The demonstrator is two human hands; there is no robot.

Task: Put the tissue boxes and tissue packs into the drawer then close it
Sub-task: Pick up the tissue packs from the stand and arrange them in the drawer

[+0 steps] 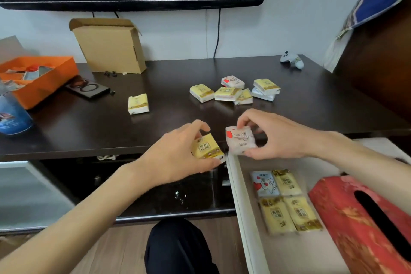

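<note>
- The left hand [178, 158] was pinching a yellow tissue pack [206, 147] between thumb and fingers at the front edge of the bench [89, 131], left of the open drawer [242, 207]. A release from there would likely have dropped the pack outside the drawer's white side wall, towards the floor or the dark shelf below.
- The right hand [273, 138] was pinching a white tissue pack [240, 140] with red print, held over the drawer's back corner. The soft wrapper looked slippery, so a loose grip might have let it fall askew.
- Four packs [284, 200] lay flat in the drawer in a tidy two-by-two block, three yellow and one pale blue with red hearts. A careless drop could have knocked that block out of line.
- A red tissue box [364, 224] with a dark oval slot lay beside the packs, taking up the drawer's right side. Little room seemed left there, and packs piled too high might have caught when the drawer closed.
- A cluster of packs [235, 90] and one lone yellow pack [138, 104] were on the bench, well apart. The lone one could easily have been overlooked.
</note>
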